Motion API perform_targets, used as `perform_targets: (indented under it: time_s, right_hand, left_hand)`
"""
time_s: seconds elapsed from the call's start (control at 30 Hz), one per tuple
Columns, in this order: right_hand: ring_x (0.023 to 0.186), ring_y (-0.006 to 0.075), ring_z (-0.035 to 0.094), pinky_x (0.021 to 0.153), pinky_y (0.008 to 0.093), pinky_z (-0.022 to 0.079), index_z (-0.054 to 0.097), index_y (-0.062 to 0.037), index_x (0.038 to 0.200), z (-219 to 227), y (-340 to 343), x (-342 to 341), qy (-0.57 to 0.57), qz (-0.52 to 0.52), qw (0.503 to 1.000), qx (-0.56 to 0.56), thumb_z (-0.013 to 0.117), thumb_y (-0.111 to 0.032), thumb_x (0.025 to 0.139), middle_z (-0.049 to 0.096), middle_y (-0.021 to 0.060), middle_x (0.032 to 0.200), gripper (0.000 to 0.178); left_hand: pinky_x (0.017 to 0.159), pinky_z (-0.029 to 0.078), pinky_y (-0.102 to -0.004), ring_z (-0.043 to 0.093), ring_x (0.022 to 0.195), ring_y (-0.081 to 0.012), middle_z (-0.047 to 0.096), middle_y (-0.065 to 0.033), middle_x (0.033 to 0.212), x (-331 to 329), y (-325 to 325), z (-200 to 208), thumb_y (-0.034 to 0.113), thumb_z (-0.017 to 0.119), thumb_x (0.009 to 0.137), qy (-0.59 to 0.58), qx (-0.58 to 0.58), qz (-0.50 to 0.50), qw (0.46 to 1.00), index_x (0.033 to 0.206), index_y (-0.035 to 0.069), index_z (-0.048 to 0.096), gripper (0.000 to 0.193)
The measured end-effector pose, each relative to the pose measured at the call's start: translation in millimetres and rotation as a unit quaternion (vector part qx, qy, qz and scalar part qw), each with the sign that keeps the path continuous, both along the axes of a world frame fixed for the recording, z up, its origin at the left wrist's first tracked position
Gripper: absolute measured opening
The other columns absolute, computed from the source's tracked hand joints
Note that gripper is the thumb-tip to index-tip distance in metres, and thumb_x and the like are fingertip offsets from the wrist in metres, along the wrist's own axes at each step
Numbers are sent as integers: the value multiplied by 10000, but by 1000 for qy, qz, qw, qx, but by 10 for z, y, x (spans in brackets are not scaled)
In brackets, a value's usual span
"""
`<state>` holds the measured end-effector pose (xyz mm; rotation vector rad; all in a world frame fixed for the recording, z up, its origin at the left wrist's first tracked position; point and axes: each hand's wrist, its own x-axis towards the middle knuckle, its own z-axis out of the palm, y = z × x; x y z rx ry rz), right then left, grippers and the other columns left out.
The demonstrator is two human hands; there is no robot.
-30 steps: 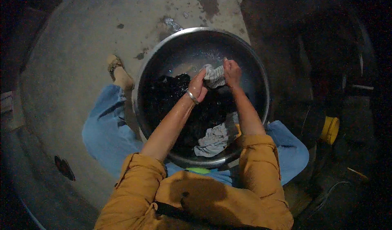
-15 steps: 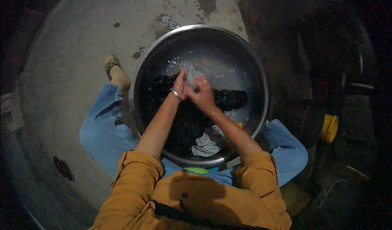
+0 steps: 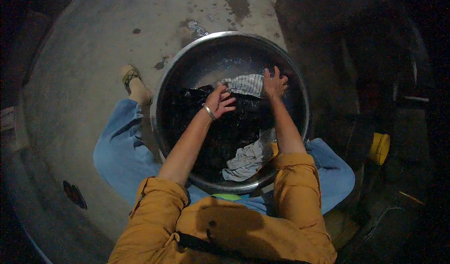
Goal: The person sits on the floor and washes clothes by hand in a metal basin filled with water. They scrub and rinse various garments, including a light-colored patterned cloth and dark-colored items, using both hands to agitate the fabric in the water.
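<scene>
A wide metal tub (image 3: 227, 34) stands between my bent legs, with water and clothes in it. A striped light cloth (image 3: 247, 84) lies stretched across its middle between my hands. My left hand (image 3: 220, 102), with a bangle at the wrist, is open beside the cloth's left end, fingers spread. My right hand (image 3: 275, 84) is at the cloth's right end, also open with fingers apart; whether its palm touches the cloth I cannot tell. Dark wet fabric (image 3: 225, 132) fills the tub below them. A crumpled whitish cloth (image 3: 243, 163) rests against the near wall, beside a yellow piece (image 3: 273, 149).
Grey concrete floor (image 3: 93, 53) with wet patches spreads to the left and far side. A yellow round object (image 3: 379, 148) stands in the dark area at right. A dark item (image 3: 74, 194) lies on the floor at lower left.
My hands were close together over the tub's middle and have moved apart, the right one to the right. The striped cloth, bunched before, is now spread out between them.
</scene>
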<state>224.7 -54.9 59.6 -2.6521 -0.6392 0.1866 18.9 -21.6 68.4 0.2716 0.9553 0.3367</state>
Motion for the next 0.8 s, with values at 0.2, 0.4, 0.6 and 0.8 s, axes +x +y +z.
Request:
perform_targets:
  time_s: [0.2,0.4,0.6,0.8]
  right_hand:
    - [914,324,486,768,394,402,576,-56,951,-312,-166,-517,126,308,932,140,605,-323,718,486,170,1018,356]
    - [721,285,530,608,345,426,555,-23,726,803,-271,-1605,113,452,828,313,608,-155,666,532,132,809,155]
    - [578,268,522,435,343,406,520,-73,796,432,9,-1117,-194,487,836,160,561,-169,706,500,95,656,138]
    - [893,326,499,769,408,407,526,-111,1002,7,105,-63,-47,190,980,-21,464,-461,788,497,178,987,415]
  left_hand:
    - [890,337,-505,407,1108,-320,324,-175,1274,43,-5,-52,578,434,765,-30,-12,50,998,1311,254,201,676]
    - [783,452,-351,525,898,-224,530,-93,1047,-181,132,8,525,324,838,-222,-55,25,973,1193,64,403,588]
    - [745,435,-353,517,865,-188,548,-44,959,62,-26,-153,405,434,831,-145,94,62,983,1055,91,484,388]
    - [826,368,-532,325,1163,-285,296,-99,1309,68,-15,68,494,472,792,-109,106,-25,988,1279,101,286,653]
